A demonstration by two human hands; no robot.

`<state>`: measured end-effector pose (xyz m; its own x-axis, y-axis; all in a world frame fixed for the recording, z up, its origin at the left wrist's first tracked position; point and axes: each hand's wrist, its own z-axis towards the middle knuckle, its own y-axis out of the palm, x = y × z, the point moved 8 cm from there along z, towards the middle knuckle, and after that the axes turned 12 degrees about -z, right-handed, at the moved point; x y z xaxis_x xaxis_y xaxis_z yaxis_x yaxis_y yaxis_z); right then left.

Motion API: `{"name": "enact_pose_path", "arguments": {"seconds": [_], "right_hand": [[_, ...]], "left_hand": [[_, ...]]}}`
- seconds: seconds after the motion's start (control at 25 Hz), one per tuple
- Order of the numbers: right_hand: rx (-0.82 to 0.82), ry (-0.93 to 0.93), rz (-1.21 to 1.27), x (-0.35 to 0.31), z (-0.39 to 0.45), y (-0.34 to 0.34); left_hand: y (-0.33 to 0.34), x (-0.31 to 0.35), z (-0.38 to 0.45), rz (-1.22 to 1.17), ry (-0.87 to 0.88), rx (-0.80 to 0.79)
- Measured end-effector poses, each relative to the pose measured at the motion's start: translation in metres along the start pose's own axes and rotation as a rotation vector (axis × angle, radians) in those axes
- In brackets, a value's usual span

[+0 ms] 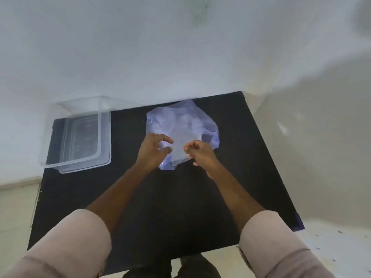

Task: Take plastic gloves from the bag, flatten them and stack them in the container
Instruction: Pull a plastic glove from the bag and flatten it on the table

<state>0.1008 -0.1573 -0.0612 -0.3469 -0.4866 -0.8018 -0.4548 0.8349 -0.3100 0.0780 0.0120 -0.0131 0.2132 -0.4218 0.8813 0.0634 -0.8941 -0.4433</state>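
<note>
A bluish translucent plastic bag (180, 119) lies crumpled on the black table (160, 207), bulging with clear gloves. My left hand (153, 152) is at the bag's near left edge, with thumb and forefinger closed on the bag's plastic. My right hand (200, 154) is beside it on the right, fingers curled and pinching a clear plastic glove (178, 151) that spreads flat between the two hands at the bag's mouth. The clear rectangular container (104, 137) stands at the table's far left corner, and nothing shows inside it.
A white wall rises right behind the table's far edge. The container overhangs the table's left edge a little. Pale floor shows to the left, right and front of the table. My rolled-up pink sleeves fill the lower corners.
</note>
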Motion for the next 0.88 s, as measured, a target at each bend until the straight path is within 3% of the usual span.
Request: {"name": "enact_pose_path", "arguments": {"seconds": [0.08,0.16,0.28,0.36,0.44,0.52,0.6,0.68,0.76,0.88], "right_hand": [[0.15,0.096,-0.013,0.012,0.017,-0.019],[0.29,0.194,-0.088,0.026,0.033,-0.038],[0.364,0.255,-0.306,0.028,0.055,-0.055],[0.327,0.281,-0.421,0.025,0.067,-0.056],[0.295,0.366,-0.505,0.03,0.074,-0.053],[0.301,0.335,-0.511,0.024,0.081,-0.044],[0.312,0.192,-0.366,0.014,0.088,-0.038],[0.316,0.149,-0.051,0.014,0.091,-0.03],[0.329,0.177,0.386,0.02,0.085,-0.016],[0.215,0.289,0.987,0.027,0.085,0.032]], "left_hand": [[0.022,0.0,0.006,0.368,0.092,-0.069],[0.042,-0.007,0.01,0.573,0.116,-0.079],[0.049,-0.012,0.03,0.671,0.082,0.005],[0.051,-0.023,0.042,0.69,-0.014,-0.008],[0.051,-0.032,0.052,0.642,-0.066,-0.016],[0.047,-0.037,0.062,0.54,-0.066,-0.017],[0.045,-0.041,0.071,0.422,-0.081,-0.034],[0.042,-0.039,0.076,0.372,-0.078,-0.026],[0.037,-0.034,0.08,0.321,-0.047,0.018],[0.033,-0.036,0.084,0.241,-0.046,0.05]]}}
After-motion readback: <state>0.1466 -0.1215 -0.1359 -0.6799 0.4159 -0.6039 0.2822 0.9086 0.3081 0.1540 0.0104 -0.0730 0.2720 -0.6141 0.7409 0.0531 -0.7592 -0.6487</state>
